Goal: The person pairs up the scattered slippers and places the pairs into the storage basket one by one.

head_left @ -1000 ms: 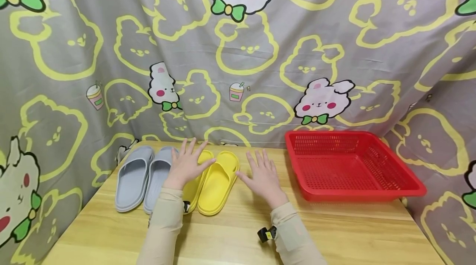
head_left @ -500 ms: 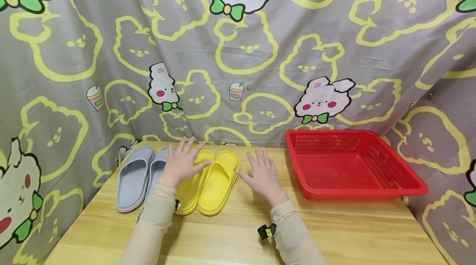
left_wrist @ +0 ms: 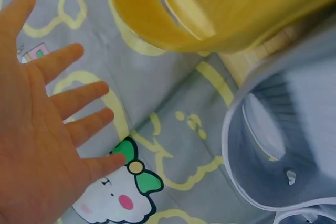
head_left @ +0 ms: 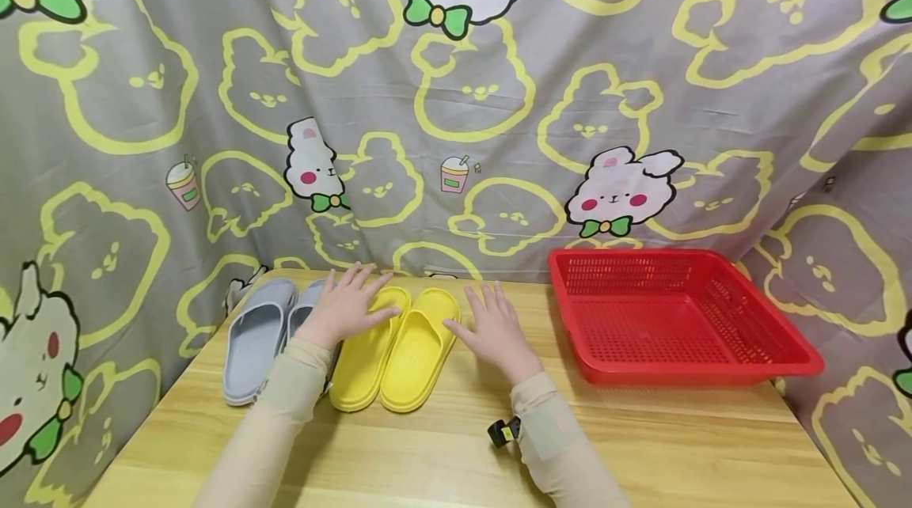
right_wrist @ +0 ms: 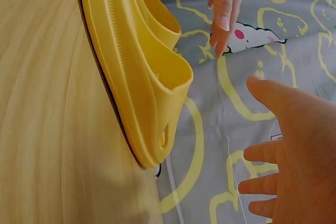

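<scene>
In the head view, a pair of yellow slide slippers [head_left: 416, 362] lies side by side on the wooden table, toes toward the curtain. Left of it is a pair of grey slippers [head_left: 251, 354], its right shoe partly hidden by my left hand and sleeve. My left hand [head_left: 345, 310] hovers over the gap between the pairs, palm down, fingers spread, holding nothing. Just right of the yellow pair hangs my right hand [head_left: 496, 332], fingers extended, also holding nothing. The right wrist view shows that hand [right_wrist: 304, 150] beside the toe of a yellow slipper [right_wrist: 123, 61], apart from it.
A red plastic basket [head_left: 677, 373] with perforated walls stands at the table's right rear. Behind the wooden table [head_left: 442, 460] hangs a grey curtain [head_left: 499, 120] printed with yellow outlines and white rabbits. Small black wrist cameras [head_left: 501, 433] sit on the sleeves.
My left hand has shifted left and its forearm has swung left, uncovering more of the left yellow slipper. My right hand has drifted slightly left. Slippers and basket stay put.
</scene>
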The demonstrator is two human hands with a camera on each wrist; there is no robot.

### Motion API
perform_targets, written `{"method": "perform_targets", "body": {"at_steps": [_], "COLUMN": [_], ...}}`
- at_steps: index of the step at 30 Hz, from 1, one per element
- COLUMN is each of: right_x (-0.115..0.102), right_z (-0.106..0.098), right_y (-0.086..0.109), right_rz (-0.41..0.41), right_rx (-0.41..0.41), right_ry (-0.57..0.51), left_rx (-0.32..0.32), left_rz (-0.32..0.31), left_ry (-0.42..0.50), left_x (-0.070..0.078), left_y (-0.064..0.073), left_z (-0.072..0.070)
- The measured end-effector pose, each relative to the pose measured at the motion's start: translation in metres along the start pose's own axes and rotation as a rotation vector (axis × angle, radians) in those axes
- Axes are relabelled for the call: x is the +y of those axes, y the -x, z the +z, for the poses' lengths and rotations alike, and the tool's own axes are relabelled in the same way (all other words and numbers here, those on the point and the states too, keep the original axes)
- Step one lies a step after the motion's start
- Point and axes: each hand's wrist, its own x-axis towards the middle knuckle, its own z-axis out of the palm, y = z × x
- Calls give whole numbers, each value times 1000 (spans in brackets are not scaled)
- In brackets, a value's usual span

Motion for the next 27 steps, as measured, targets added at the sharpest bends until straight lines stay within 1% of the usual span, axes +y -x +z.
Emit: {"method": "perform_targets", "body": {"at_steps": [3,6,11,18,24,27], "right_x": [-2,-4,-7,-12,-15,-16], "right_z": [2,5,9,16,20,21], "right_y": [-4,-7,-13,-18,-22,-23], "right_rz": [-8,-7,-14,-28,-44,-45], "right_rx": [-11,-26,-39,-85,-95,-101], "right_ry": [-11,-12,-9,9,3,3], "left_rx": [2,3,-17,-75,-126,-138], "left_rz": [32,57,76,54,28,27], "left_ry": [-17,-14,4,42,70,77], "left_x": [-4,-8,-14,-21,-25,-27], "left_y": [-3,-6,-10,-16,-20,-22], "left_z": [0,1,3,9,12,14]}}
